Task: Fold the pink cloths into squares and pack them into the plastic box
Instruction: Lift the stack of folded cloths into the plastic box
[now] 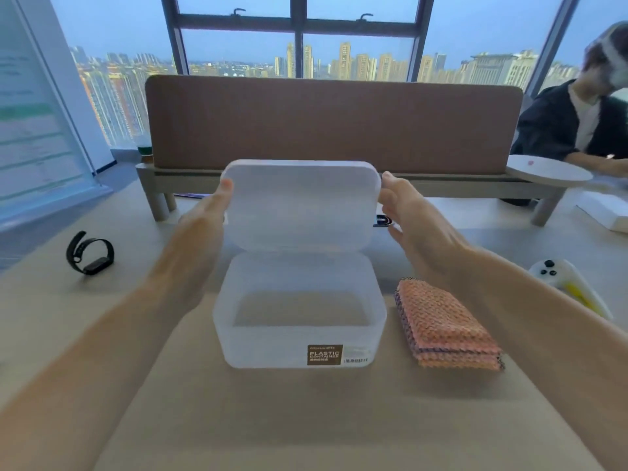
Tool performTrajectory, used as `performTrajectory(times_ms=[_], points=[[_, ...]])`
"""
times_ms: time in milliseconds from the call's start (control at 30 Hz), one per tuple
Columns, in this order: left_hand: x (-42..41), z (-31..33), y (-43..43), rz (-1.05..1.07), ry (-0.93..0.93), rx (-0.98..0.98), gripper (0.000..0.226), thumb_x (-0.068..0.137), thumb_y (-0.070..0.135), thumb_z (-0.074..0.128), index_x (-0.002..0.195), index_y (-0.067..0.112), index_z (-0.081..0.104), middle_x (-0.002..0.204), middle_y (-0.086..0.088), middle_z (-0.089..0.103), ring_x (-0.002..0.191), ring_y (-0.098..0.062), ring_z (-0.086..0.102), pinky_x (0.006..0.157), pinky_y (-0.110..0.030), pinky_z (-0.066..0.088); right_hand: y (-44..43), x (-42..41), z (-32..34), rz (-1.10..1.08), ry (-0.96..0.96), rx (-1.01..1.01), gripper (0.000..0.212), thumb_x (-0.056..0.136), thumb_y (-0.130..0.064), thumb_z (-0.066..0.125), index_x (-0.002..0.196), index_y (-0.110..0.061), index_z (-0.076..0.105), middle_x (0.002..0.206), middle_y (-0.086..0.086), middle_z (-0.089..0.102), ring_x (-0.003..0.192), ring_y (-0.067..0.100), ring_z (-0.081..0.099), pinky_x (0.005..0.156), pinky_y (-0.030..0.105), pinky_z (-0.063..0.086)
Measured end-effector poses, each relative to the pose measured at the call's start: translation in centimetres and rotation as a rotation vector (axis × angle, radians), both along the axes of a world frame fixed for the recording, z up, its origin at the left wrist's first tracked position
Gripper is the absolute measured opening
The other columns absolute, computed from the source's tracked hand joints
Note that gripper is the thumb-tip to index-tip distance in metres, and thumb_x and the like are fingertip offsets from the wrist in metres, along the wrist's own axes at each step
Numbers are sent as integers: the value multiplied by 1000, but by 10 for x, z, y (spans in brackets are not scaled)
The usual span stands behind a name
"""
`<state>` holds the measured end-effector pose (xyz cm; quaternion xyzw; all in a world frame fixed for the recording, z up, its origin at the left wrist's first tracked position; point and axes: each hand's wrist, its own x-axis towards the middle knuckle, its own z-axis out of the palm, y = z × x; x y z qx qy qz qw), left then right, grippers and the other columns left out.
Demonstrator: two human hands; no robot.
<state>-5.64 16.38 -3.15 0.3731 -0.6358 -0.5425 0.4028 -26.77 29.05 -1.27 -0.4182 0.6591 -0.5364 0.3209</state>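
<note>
We find the left hand (pixel 204 215) pinching the translucent plastic lid (pixel 300 205), the right hand (pixel 407 219) straight-fingered at its edge, above the empty translucent plastic box (pixel 258 348). Folded pink woven cloths (pixel 445 324) lie stacked just beside the box; we advise parking the lid clear first.

Soft daylight from the window (pixel 299 45) behind; edges warped, slight blur throughout.

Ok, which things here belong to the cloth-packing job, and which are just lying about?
Job: plastic box, open and empty; its lid, held up by the left hand, the right hand at its other edge; folded pink cloths, stacked right of the box.
Lying about: black wristband, left of the box; white controller, far right; round white plate, at the back.
</note>
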Motion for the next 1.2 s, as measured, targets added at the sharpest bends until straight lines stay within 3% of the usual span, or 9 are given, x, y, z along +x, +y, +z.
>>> performTrajectory(times_ms=[100,167,267,467,600,767,900,1033,1200], points=[[-11,-6,-34,-7,-59,27,42,90,73,40,97,42,68,113,17,70,109,-7,66,76,-28,49,-26,-20,-12,-25,-66,26,50,102,-59,28,137,-38,56,141,-19,57,131,-1,49,115,28,29],[-15,-22,-52,-34,-81,89,54,80,80,44,106,39,69,123,8,69,116,-20,65,91,-37,51,-37,-29,-25,-13,-104,70,66,91,-68,35,144,-30,51,148,-10,53,137,10,47,120,43,26],[-19,-40,-63,-73,-113,141,73,75,79,47,131,35,62,139,2,62,127,-22,58,111,-47,42,-52,-42,-43,-31,-187,101,102,64,-76,49,152,-25,42,155,0,47,139,15,47,119,44,33],[-23,-54,-61,-70,-241,132,70,86,66,50,146,30,47,158,10,40,142,-19,42,119,-48,31,-62,-41,-58,-47,-230,227,83,86,-67,49,155,-23,34,162,-6,35,144,13,39,122,37,26],[-23,-36,-42,156,-388,-127,62,102,45,43,159,23,28,164,0,31,147,-24,33,120,-42,28,-26,-51,-45,-153,248,282,63,104,-54,36,159,-24,26,162,1,32,144,22,36,109,33,28],[-53,-7,81,-49,-223,-569,33,101,31,53,133,25,60,130,11,64,120,-6,58,99,-19,41,64,-88,-75,-103,773,454,61,106,-44,38,160,-19,22,166,2,25,153,21,22,121,37,19],[-121,-32,168,-443,-321,-307,45,105,30,44,148,20,39,154,3,40,143,-12,35,106,-13,22,89,-99,-104,-37,826,596,62,107,-36,37,161,-12,16,169,6,11,156,20,8,125,33,6],[-167,-70,172,-305,-454,-29,62,105,26,35,159,6,11,169,-10,7,156,-27,5,126,-37,8,97,-99,-119,-57,659,514,64,109,-36,35,162,-18,5,170,6,-1,157,17,-5,122,28,-1],[-186,-76,153,-177,-471,284,52,97,20,42,144,0,36,147,-17,49,131,-37,50,103,-40,44,97,-102,-129,-70,503,429,64,108,-40,33,162,-25,2,170,4,-7,156,14,-9,121,29,-2]])
